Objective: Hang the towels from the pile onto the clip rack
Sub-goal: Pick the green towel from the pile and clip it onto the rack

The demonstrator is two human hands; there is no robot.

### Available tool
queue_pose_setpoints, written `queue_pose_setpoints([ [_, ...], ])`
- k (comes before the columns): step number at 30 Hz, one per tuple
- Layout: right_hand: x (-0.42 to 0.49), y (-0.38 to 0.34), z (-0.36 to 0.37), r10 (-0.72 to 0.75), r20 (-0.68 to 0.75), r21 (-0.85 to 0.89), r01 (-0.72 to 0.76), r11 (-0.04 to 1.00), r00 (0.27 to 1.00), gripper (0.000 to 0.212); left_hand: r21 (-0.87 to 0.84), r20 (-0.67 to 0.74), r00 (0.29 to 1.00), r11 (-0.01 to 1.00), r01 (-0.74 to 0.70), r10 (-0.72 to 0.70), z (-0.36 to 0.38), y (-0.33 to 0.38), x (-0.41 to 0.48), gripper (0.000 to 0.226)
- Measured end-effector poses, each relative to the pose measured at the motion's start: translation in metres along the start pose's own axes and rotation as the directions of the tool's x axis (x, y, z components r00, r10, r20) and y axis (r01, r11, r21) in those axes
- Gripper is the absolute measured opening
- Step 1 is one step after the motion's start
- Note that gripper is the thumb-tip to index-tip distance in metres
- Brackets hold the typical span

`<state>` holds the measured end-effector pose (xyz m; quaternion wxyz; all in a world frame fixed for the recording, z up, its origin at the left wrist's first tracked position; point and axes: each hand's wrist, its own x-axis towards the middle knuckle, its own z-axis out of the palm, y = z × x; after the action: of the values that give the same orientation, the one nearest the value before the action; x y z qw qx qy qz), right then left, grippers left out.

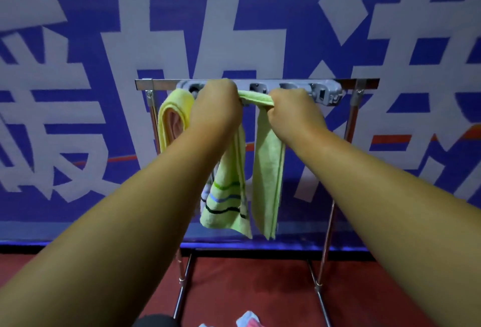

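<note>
- The grey plastic clip rack (322,90) is a long bar with a row of round sockets. It is fixed along the top rail of a chrome tube stand (348,123).
- The rack's leftmost socket holds a folded pale yellow terry towel (174,116), which hangs down in a loop beside the stand's left post.
- Three grey sockets can be seen to the right of the hands. The one at the far right end shows most clearly.
- The left hand (216,103) is up against the rack next to the yellow towel, back toward the camera. It is curled into a fist around a light green terry towel (268,170). Its fingertips are hidden.
- The right hand (291,108) is just below the middle sockets, likewise fisted around the same towel.
- A short bunched span of the green towel runs between the two fists. One end falls below the left hand and carries green, blue and dark stripes; a plain end falls below the right hand.
- Whether the green towel is seated in a socket cannot be told.
- A greyish striped cloth (207,191) peeks out behind the striped end.
- On the dark red floor (247,287), at the bottom edge, lies the pile of light blue and pink towels (247,319).
- Behind the stand hangs a blue banner with large white characters (78,66).
</note>
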<state>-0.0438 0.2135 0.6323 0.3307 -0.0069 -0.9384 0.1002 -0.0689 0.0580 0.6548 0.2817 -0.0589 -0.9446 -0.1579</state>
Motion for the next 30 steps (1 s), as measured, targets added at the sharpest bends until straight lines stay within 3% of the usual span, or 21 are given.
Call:
queue_pose_setpoints([
  [3, 0.021, -0.006, -0.005, -0.037, -0.023, -0.049, 0.036, 0.998, 0.999, 0.014, 0.079, 0.193, 0.978, 0.995, 0.067, -0.081, -0.031, 0.018, 0.024, 0.018],
  [5, 0.034, -0.011, -0.006, -0.036, -0.006, -0.076, 0.035, 0.997, 0.999, 0.014, 0.044, 0.256, 0.956, 0.989, 0.138, -0.145, -0.032, 0.02, 0.036, 0.02],
  [7, 0.044, -0.013, -0.005, -0.019, 0.01, -0.092, 0.019, 0.996, 1.0, 0.012, 0.012, 0.133, 0.983, 0.992, 0.124, -0.124, -0.02, 0.017, 0.047, 0.008],
  [9, 0.051, -0.014, -0.001, -0.014, 0.022, -0.111, 0.016, 0.994, 1.0, 0.012, 0.0, -0.049, 0.998, 0.999, 0.04, -0.04, -0.012, 0.014, 0.047, 0.011],
  [12, 0.053, -0.012, 0.01, -0.039, 0.044, -0.149, 0.045, 0.988, 0.998, 0.015, 0.076, 0.12, 0.992, 0.997, 0.034, -0.043, -0.007, 0.016, 0.048, 0.021],
  [15, 0.049, -0.009, 0.019, -0.054, 0.066, -0.185, 0.065, 0.981, 0.996, 0.015, 0.175, 0.105, 0.994, 0.985, -0.005, -0.013, 0.006, 0.014, 0.048, 0.019],
  [18, 0.045, -0.006, 0.028, -0.072, 0.116, -0.206, 0.094, 0.974, 0.991, 0.014, 0.272, 0.115, 0.993, 0.962, -0.035, 0.004, 0.025, 0.007, 0.043, 0.034],
  [24, 0.042, -0.004, 0.044, -0.041, 0.157, -0.189, 0.071, 0.979, 0.987, 0.013, 0.26, 0.257, 0.966, 0.964, -0.056, -0.013, 0.023, 0.011, 0.04, 0.034],
  [30, 0.031, -0.004, 0.053, 0.008, 0.121, -0.017, -0.006, 1.0, 0.993, 0.01, 0.225, 0.002, 1.0, 0.974, -0.028, 0.028, 0.048, -0.001, 0.017, 0.029],
])
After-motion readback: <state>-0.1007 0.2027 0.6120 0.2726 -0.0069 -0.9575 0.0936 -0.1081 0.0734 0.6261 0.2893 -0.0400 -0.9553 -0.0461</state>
